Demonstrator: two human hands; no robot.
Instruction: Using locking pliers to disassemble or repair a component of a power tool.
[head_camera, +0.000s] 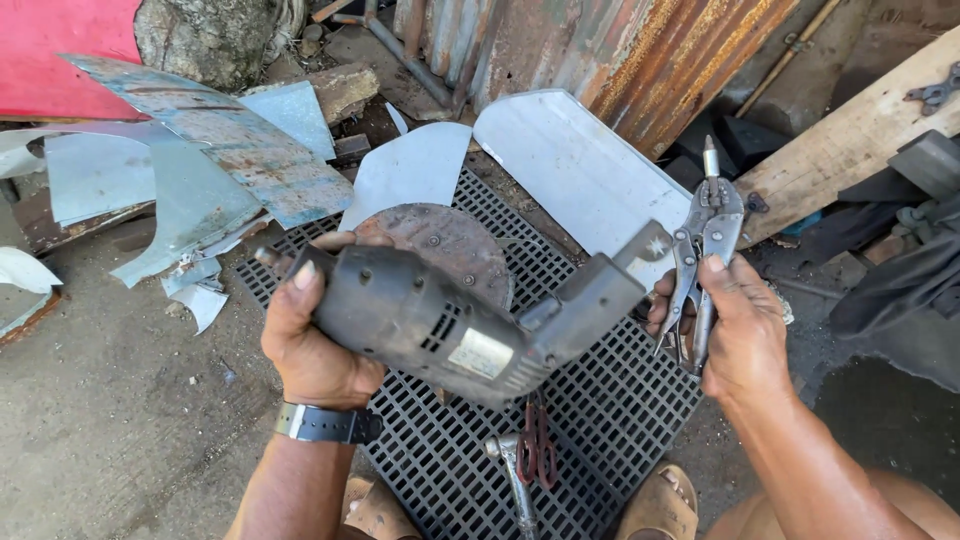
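My left hand (310, 340) grips the barrel of a dark grey electric drill (450, 325), held level above a black metal grate (610, 420). A watch sits on that wrist. My right hand (740, 320) holds a pair of silver locking pliers (708, 240) upright, handles in the palm, adjusting screw pointing up. The pliers' jaws are hidden behind the hand and the drill's handle end. A rusty round metal disc (450, 235) lies on the grate behind the drill.
Cut pieces of sheet metal (580, 165) lie around the grate, several painted blue-grey at left. Red-handled pliers (535, 450) rest on the grate near my sandalled feet. Rusty corrugated sheet (640, 50) and a wooden plank (850, 140) stand behind.
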